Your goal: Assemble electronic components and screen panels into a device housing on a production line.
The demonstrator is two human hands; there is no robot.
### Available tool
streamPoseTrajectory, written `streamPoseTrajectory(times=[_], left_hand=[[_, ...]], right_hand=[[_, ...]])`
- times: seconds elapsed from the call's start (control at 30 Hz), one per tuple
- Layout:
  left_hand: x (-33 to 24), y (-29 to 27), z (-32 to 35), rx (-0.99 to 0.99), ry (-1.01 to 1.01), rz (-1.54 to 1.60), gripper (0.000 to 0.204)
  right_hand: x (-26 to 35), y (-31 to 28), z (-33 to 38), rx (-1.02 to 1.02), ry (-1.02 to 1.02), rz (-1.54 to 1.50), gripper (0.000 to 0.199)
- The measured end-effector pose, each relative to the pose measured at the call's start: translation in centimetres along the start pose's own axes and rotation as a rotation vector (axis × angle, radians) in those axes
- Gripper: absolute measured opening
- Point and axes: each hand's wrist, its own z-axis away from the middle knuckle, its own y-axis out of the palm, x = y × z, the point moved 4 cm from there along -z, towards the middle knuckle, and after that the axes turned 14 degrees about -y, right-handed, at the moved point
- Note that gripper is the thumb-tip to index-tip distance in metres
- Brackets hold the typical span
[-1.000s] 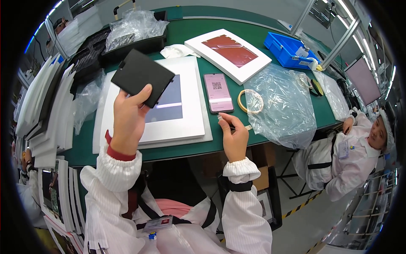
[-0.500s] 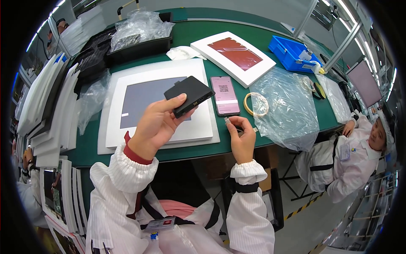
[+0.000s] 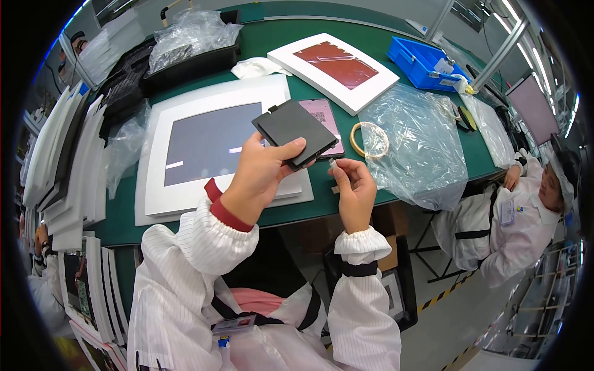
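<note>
My left hand (image 3: pixel 260 170) is closed around a flat black box-shaped device (image 3: pixel 297 128), tilted above the table, with ports along its lower right edge. Between the fingertips of my right hand (image 3: pixel 354 188) is a small pale plug-like piece (image 3: pixel 333 164), just below the device's right corner and seemingly apart from it. Beneath the device lies a pink-screened phone (image 3: pixel 322 112), partly covered. A white-framed panel with a grey screen (image 3: pixel 213 145) rests on a white foam sheet (image 3: pixel 148 209) behind my left hand.
A white frame with a red panel (image 3: pixel 281 55), a tape roll (image 3: pixel 354 139), clear plastic bags (image 3: pixel 421 154) and a blue bin (image 3: pixel 408 62) lie farther back. Foam boards (image 3: pixel 80 161) stand left. A seated co-worker (image 3: pixel 526 216) is at the right, a black bin (image 3: pixel 405 309) below.
The device has moved right and turned so its broad face shows, now covering part of the phone. Its edge is closer to the small piece in my right hand. The view shifted slightly.
</note>
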Motion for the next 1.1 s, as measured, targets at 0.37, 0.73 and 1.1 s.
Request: streamPoseTrajectory(times=[0.37,0.73,1.1], left_hand=[[2.0,0.8,-1.5,-0.022,0.046,-0.056,0.052],[2.1,0.7,-1.1,-0.061,0.207,-0.184,0.054],[1.9,1.2,-1.0,-0.042,0.352,-0.361,0.053]], right_hand=[[-0.2,-0.3,0.0,-0.042,-0.009,-0.04,0.011],[0.3,0.1,0.1,-0.041,0.022,0.075,0.008],[0.2,0.1,0.1,-0.039,-0.02,0.075,0.005]])
